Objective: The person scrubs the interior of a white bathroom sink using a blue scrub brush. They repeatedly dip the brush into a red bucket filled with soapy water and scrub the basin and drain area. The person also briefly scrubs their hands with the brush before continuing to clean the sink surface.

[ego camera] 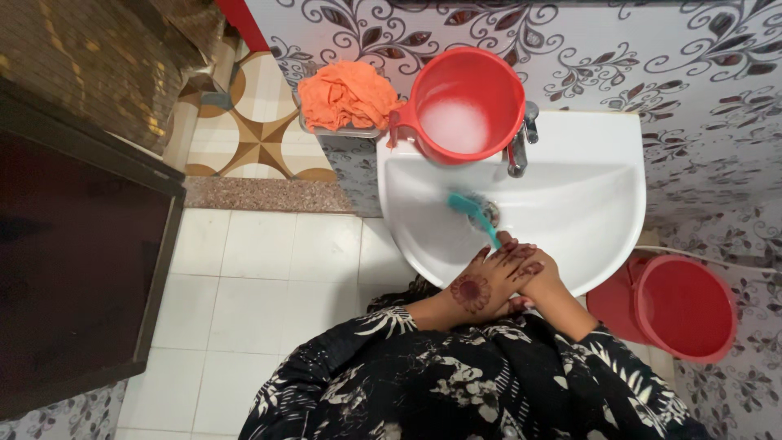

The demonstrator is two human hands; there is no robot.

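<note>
A teal scrubbing brush (472,209) lies with its bristle head at the drain of the white wash basin (603,195). Its handle runs down to my hands at the basin's front rim. My left hand (479,287), marked with a dark henna flower, is laid over my right hand (542,275). Both are closed together around the end of the handle. My right hand's fingers are mostly hidden under the left one's.
A red bucket (468,102) with soapy water stands on the basin's back rim beside the metal tap (519,148). An orange cloth (346,94) lies on a small shelf to the left. Another red bucket (683,305) stands on the floor at the right. A dark door (73,269) is at the left.
</note>
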